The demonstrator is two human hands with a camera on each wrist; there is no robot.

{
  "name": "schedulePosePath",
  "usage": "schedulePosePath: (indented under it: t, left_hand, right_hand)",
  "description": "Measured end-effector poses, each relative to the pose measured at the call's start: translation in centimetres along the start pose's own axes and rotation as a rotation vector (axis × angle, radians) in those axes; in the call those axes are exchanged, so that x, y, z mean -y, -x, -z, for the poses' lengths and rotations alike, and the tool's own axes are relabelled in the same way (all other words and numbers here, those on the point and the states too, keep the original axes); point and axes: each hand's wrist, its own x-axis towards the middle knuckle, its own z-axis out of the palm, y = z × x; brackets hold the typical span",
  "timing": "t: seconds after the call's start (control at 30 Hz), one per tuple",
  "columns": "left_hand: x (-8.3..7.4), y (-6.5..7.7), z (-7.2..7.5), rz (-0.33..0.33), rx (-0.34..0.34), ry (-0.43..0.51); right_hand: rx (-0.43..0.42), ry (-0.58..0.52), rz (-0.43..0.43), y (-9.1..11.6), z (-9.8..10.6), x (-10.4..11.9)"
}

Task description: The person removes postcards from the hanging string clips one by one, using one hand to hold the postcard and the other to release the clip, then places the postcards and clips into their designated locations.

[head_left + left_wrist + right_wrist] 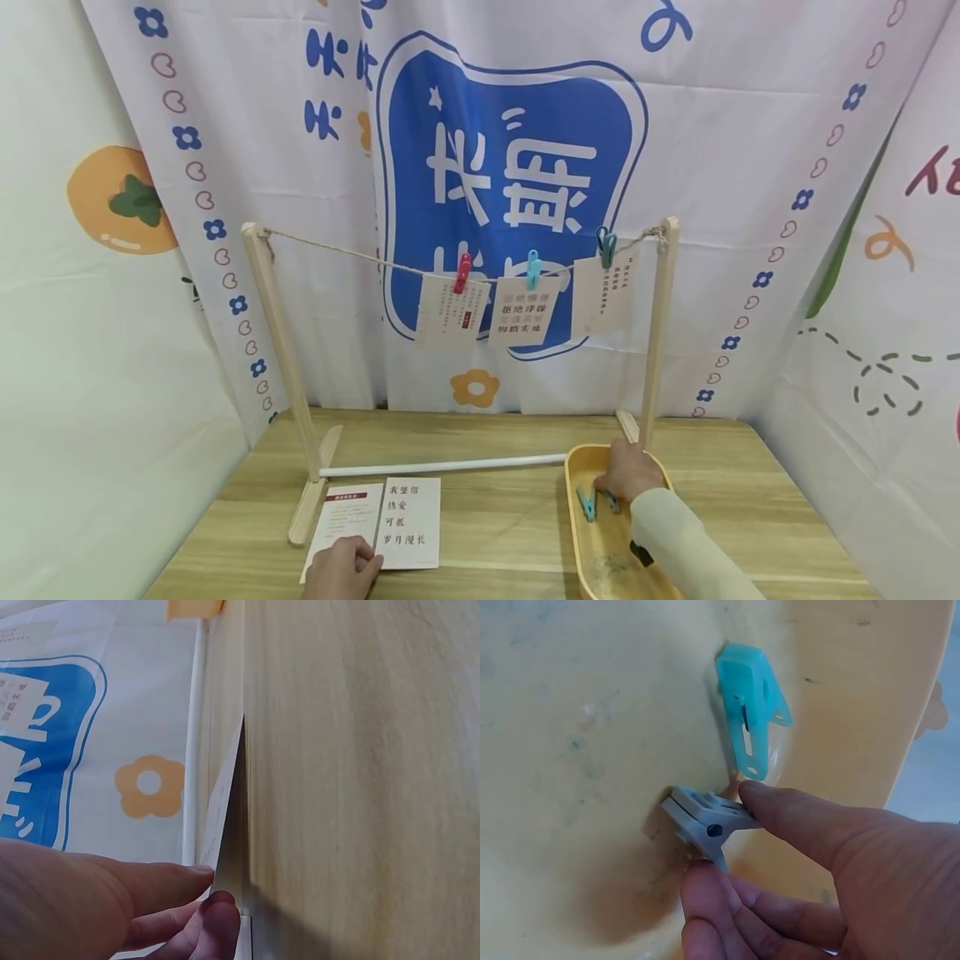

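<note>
The right hand (pixel 632 473) pinches a small gray clothespin (pixel 695 811) between its fingertips, inside a yellow tray (pixel 576 542), near one turquoise clothespin (pixel 587 503). The left hand (pixel 342 571) pinches the lower-left edge of a white, red-lettered card (pixel 412 521), one of two at the table (pixel 495 533); three more cards (pixel 523 312) hang clipped overhead.

Three cards (pixel 525 321) hang by clothespins (pixel 533 271) from a string (pixel 337 249) tied between two wooden posts (pixel 658 333). At the wooden table (pixel 498 533), the left hand (pixel 341 571) touches the lower corner of a white card (pixel 420 508); the right hand (pixel 633 472), inside a yellow tray (pixel 600 547), holds a gray clothespin (pixel 612 502) beside a light-blue one (pixel 587 505).
</note>
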Motion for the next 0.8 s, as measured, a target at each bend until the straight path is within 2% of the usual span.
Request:
schedulePosePath:
  t: [0.23,0.47,0.63,0.8]
  left_hand:
    - [0.05,-0.07,0.01,0.02,0.017,-0.041]
    - [-0.05,0.0,-0.09,-0.005,0.007,-0.058]
    - [-0.01,-0.07,-0.2,0.004,0.01,-0.071]
    - [0.01,-0.05,-0.35,0.004,-0.017,-0.076]
  right_hand:
    - [0.005,0.007,-0.004,-0.03,-0.07,0.01]
    - [0.015,0.024,-0.015,0.06,-0.06,0.21]
    - [0.012,0.019,-0.005,0.09,-0.05,0.23]
    - [0.014,0.009,0.005,0.17,0.01,0.24]
